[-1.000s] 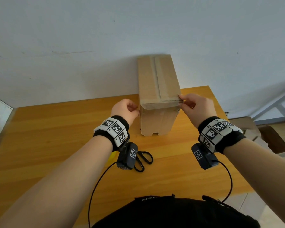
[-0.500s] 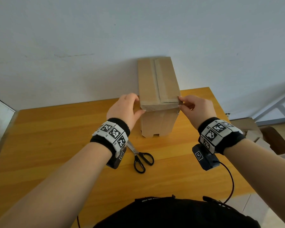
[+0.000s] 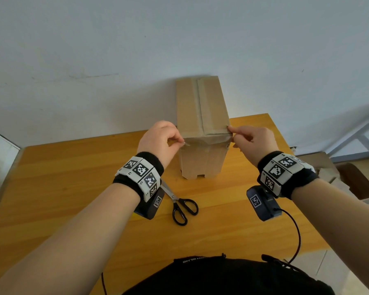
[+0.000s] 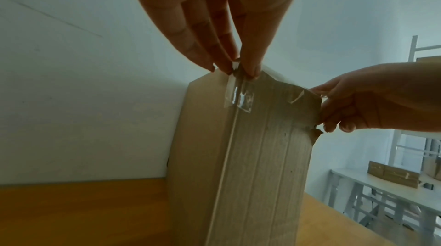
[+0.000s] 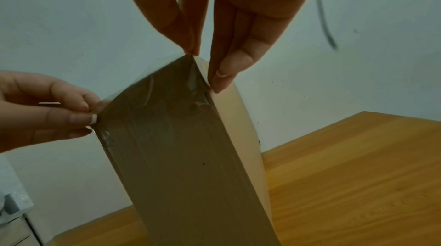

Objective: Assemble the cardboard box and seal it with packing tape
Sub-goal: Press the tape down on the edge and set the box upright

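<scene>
A tall brown cardboard box (image 3: 202,107) stands upright on the wooden table (image 3: 73,171), close to the wall. A strip of clear packing tape (image 4: 240,97) runs across its near top edge and over the corners. My left hand (image 3: 182,141) pinches the tape's left end at the near left top corner, seen close in the left wrist view (image 4: 236,69). At the near right top corner my right hand (image 3: 231,133) pinches the other tape end (image 5: 193,80) between thumb and finger. Each wrist view also catches the opposite hand at the far corner.
Black-handled scissors (image 3: 180,204) lie on the table in front of the box, between my forearms. The table's right edge is close to my right wrist. Past it stand a dark chair (image 3: 356,179), flat cardboard and a white metal frame (image 3: 362,133).
My left hand has risen from beside the box to its near left top corner and pinched the tape end, uncovering the scissors. My right hand has stayed at the right corner.
</scene>
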Motion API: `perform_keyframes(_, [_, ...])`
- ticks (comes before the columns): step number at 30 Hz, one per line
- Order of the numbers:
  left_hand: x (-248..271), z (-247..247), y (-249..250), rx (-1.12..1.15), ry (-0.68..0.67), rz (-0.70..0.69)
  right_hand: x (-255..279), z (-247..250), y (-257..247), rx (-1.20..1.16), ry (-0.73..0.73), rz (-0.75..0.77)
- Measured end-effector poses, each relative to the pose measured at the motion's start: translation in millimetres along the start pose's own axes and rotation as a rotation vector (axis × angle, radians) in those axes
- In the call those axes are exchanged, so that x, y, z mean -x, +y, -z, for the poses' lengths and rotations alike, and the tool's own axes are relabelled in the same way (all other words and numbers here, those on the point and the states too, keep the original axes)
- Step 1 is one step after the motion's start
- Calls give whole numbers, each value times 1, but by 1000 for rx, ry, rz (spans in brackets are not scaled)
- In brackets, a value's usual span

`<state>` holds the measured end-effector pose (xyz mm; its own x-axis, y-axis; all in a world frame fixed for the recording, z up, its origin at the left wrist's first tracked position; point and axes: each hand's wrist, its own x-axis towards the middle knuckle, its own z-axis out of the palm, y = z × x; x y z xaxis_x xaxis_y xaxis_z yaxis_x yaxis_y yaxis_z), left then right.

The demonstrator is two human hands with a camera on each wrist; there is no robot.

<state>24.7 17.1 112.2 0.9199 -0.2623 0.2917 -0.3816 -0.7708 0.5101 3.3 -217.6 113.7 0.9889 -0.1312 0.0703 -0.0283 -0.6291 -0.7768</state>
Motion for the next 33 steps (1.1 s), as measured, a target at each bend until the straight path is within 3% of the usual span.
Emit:
perform_keyframes(8, [1, 9, 3, -14, -112, 26, 0, 0, -5, -39, 12, -24])
perform_keyframes(11, [-2, 11, 8, -27, -89, 67, -1, 0, -5, -45, 3, -30])
perform_keyframes(16, [-8, 6, 11, -119, -215, 77, -2, 1, -5, -57, 3, -31])
perform_keyframes(33, [-6, 5, 9, -167, -204, 36, -2, 1, 4, 78, -1, 43])
